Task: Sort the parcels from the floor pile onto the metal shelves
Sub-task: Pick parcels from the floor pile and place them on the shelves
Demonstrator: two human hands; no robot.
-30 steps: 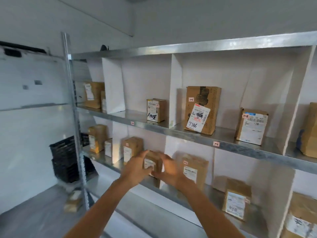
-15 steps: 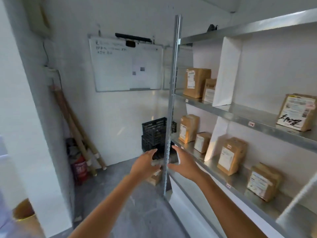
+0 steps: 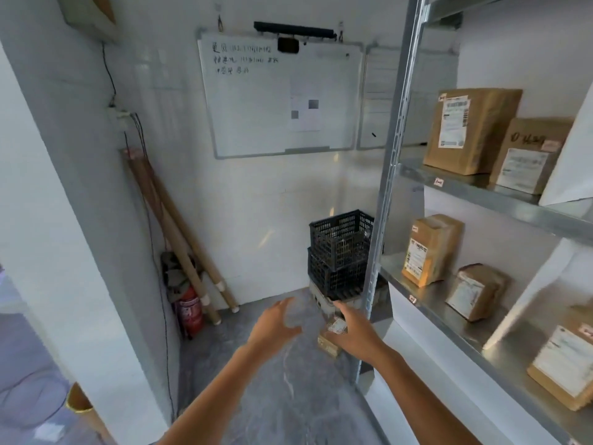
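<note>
presently, both of the person's arms are reaching forward and down over the grey floor (image 3: 266,396). the left hand (image 3: 276,326) is hanging with fingers spread and loosely curved, gripping nothing. the right hand (image 3: 356,335) is doing likewise, fingers apart and empty.

a small floor parcel (image 3: 328,346) is lying on the floor just beside the foot of the shelf post (image 3: 385,200). the right hand is overlapping it in view, and contact cannot be confirmed.

the metal shelves (image 3: 500,200) are standing to the right. on the upper level a tall brown parcel (image 3: 465,130) is standing upright, with a shorter labelled parcel (image 3: 529,155) just beside it and a white divider (image 3: 571,162) leaning next to that. on the level below, an upright parcel (image 3: 430,248) is standing near the post, a squat parcel (image 3: 475,290) is sitting beside it, and a further parcel (image 3: 564,358) is resting past a second divider at the right edge.

two black crates (image 3: 340,252) are sitting stacked against the back wall behind the post. a whiteboard (image 3: 279,94) with handwriting, too blurred to read, is hanging above them. cardboard tubes (image 3: 179,232) are leaning in the left corner, with a red fire extinguisher (image 3: 191,313) standing at their base.
</note>
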